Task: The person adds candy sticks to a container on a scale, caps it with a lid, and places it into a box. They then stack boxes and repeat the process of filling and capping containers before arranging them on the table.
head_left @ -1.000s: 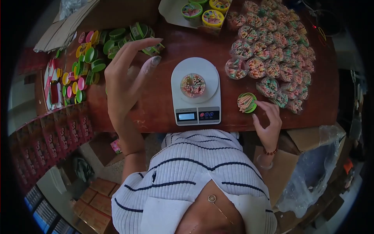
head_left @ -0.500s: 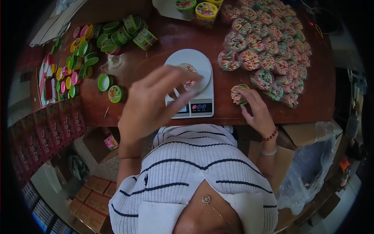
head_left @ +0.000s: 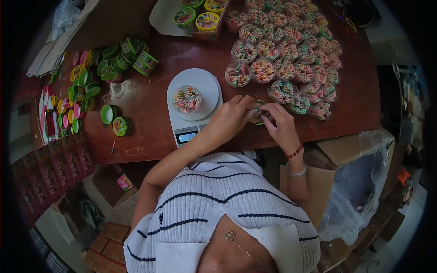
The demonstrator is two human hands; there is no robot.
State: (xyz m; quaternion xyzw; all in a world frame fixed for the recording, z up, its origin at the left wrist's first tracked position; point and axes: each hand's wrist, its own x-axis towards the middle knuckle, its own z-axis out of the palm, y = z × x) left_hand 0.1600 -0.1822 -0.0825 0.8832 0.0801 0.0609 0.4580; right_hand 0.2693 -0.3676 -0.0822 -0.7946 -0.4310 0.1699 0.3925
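Both of my hands meet over a small green-rimmed tub (head_left: 259,119) at the table's front, and they hide most of it. My left hand (head_left: 232,117) reaches across from the left, fingertips pinched at the tub's top; what they pinch is hidden. My right hand (head_left: 280,125) has its fingers curled against the tub's right side. Left of them, a clear round cup of colored sticks (head_left: 186,99) stands on the plate of a white kitchen scale (head_left: 202,88). My left forearm covers part of the scale's front panel; its lit display (head_left: 186,137) shows.
Many clear cups of similar sticks (head_left: 287,70) crowd the table's right side. Green tubs (head_left: 120,61) are heaped at the left, near colorful lids (head_left: 73,107). An open carton (head_left: 159,20) with green and yellow tubs is at the back. A plastic-lined box (head_left: 359,182) stands at lower right.
My left hand has moved right, from above the scale to the tub by my right hand. The cup on the scale is now uncovered. The view has shifted somewhat.
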